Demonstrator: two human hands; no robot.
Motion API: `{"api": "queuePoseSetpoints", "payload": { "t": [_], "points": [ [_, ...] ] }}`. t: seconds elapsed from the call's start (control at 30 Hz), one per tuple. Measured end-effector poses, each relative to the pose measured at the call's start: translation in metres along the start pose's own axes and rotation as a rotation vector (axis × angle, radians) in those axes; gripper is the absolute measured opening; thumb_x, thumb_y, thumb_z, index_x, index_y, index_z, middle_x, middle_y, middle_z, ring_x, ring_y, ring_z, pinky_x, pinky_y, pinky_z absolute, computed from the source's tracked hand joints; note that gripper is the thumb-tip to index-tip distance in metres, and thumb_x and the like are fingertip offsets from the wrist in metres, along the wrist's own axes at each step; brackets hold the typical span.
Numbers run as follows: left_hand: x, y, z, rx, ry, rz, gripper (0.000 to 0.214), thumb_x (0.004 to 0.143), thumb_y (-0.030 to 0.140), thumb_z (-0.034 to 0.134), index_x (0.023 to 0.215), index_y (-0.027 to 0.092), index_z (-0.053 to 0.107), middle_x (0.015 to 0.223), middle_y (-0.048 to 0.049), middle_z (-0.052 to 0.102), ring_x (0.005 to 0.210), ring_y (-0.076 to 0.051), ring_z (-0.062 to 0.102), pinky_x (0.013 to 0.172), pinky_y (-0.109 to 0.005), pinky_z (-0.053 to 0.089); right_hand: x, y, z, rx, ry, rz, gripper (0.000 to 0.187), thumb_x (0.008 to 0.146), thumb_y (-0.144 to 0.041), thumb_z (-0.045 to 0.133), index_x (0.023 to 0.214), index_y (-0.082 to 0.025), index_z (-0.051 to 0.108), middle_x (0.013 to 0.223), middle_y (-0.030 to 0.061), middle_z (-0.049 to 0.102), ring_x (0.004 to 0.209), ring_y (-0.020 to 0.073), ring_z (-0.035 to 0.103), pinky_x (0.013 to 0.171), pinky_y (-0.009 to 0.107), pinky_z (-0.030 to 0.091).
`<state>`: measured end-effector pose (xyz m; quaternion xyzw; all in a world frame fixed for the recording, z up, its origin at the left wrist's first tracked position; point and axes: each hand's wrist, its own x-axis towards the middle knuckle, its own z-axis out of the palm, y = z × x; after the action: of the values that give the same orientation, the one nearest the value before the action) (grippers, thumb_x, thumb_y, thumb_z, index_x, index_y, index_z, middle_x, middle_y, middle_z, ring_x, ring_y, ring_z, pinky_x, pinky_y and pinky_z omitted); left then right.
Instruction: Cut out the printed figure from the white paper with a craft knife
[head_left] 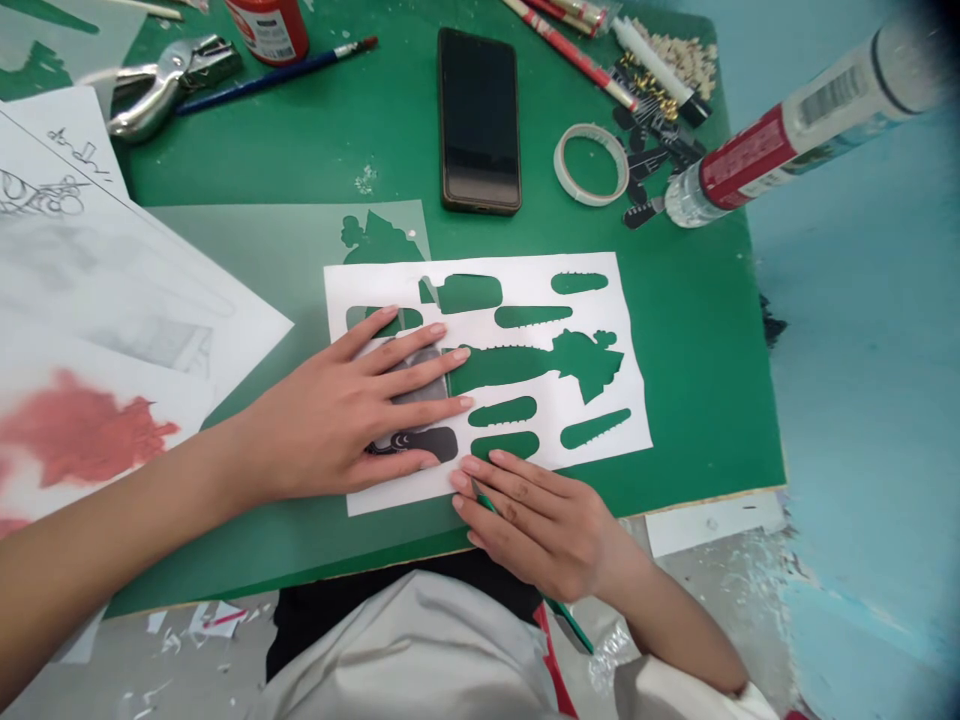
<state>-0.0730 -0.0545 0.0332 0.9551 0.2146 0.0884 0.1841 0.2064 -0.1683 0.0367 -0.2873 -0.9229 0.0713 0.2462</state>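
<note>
My left hand [360, 410] lies flat with fingers spread on a white paper stencil sheet [600, 400] that has several shapes cut out of it. Under the fingers sits a dark grey cut-out piece [420, 398]. My right hand [532, 520] rests at the sheet's near edge, fingers curled round a thin green-handled craft knife [571, 622] whose tip touches the paper. Both lie on a green cutting mat [697, 330].
A black phone [480, 118], a tape roll [591, 164], a tilted glue bottle [787, 130], pencils [570, 50], a paintbrush [277, 75], a metal hole punch [161, 85] and a red jar [268, 28] lie at the mat's far side. Drawing sheets [97, 300] overlap the left.
</note>
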Motion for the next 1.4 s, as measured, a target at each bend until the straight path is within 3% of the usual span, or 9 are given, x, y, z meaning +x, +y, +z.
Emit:
{"api": "queuePoseSetpoints", "payload": {
  "t": [0.33, 0.5, 0.73, 0.9, 1.1, 1.3, 1.4],
  "points": [
    [0.0, 0.0, 0.001, 0.029, -0.004, -0.004, 0.054, 0.112, 0.061, 0.048, 0.161, 0.04, 0.051, 0.179, 0.0028, 0.035, 0.171, -0.027, 0.024, 0.143, -0.052, 0.003, 0.0, 0.0, -0.001, 0.012, 0.007, 0.003, 0.024, 0.108, -0.019, 0.062, 0.122, -0.006, 0.077, 0.129, 0.0115, 0.081, 0.131, 0.0236, 0.074, 0.122, 0.04, 0.058],
    [0.001, 0.0, 0.001, 0.015, -0.012, -0.001, 0.051, 0.114, 0.052, 0.046, 0.163, 0.039, 0.049, 0.179, 0.0025, 0.034, 0.171, -0.028, 0.022, 0.142, -0.053, 0.003, -0.002, 0.001, 0.0, 0.026, 0.005, 0.009, 0.024, 0.106, -0.02, 0.067, 0.122, -0.006, 0.077, 0.13, 0.0123, 0.081, 0.134, 0.023, 0.073, 0.124, 0.039, 0.056],
    [0.0, -0.001, 0.001, 0.017, -0.016, 0.004, 0.055, 0.113, 0.056, 0.047, 0.164, 0.036, 0.047, 0.181, 0.0004, 0.032, 0.171, -0.03, 0.023, 0.142, -0.051, -0.001, -0.001, 0.0, -0.002, 0.044, -0.026, 0.025, 0.025, 0.106, -0.021, 0.066, 0.125, -0.006, 0.076, 0.133, 0.0121, 0.079, 0.136, 0.0235, 0.072, 0.122, 0.04, 0.059],
    [0.002, 0.004, -0.001, -0.012, -0.035, -0.053, 0.059, 0.112, 0.062, 0.046, 0.165, 0.035, 0.043, 0.183, -0.0029, 0.026, 0.171, -0.034, 0.018, 0.14, -0.059, -0.006, 0.002, 0.001, -0.006, 0.01, -0.056, 0.003, 0.025, 0.108, -0.02, 0.062, 0.123, -0.008, 0.078, 0.131, 0.0102, 0.08, 0.133, 0.024, 0.073, 0.119, 0.04, 0.061],
    [0.005, 0.011, -0.003, 0.027, -0.016, -0.172, 0.074, 0.111, 0.07, 0.038, 0.169, 0.025, 0.033, 0.184, -0.0083, 0.02, 0.172, -0.036, 0.009, 0.138, -0.064, -0.013, 0.003, 0.002, -0.009, 0.013, -0.087, -0.002, 0.026, 0.108, -0.022, 0.063, 0.123, -0.007, 0.078, 0.131, 0.0112, 0.079, 0.134, 0.0251, 0.073, 0.12, 0.04, 0.06],
    [0.005, 0.01, -0.003, 0.003, -0.038, -0.173, 0.067, 0.112, 0.06, 0.035, 0.17, 0.026, 0.033, 0.184, -0.0084, 0.021, 0.172, -0.038, 0.015, 0.139, -0.065, -0.004, 0.003, 0.003, -0.011, 0.023, -0.133, -0.006, 0.027, 0.107, -0.022, 0.065, 0.125, -0.008, 0.079, 0.134, 0.0115, 0.077, 0.136, 0.0258, 0.072, 0.123, 0.041, 0.058],
    [0.006, 0.01, -0.003, -0.005, -0.041, -0.18, 0.069, 0.111, 0.062, 0.037, 0.17, 0.026, 0.034, 0.184, -0.0085, 0.023, 0.171, -0.039, 0.017, 0.139, -0.064, -0.004, 0.001, 0.004, -0.011, 0.016, -0.114, -0.036, 0.028, 0.105, -0.022, 0.069, 0.126, -0.006, 0.079, 0.133, 0.0128, 0.078, 0.135, 0.0276, 0.072, 0.123, 0.042, 0.058]
  ]
}}
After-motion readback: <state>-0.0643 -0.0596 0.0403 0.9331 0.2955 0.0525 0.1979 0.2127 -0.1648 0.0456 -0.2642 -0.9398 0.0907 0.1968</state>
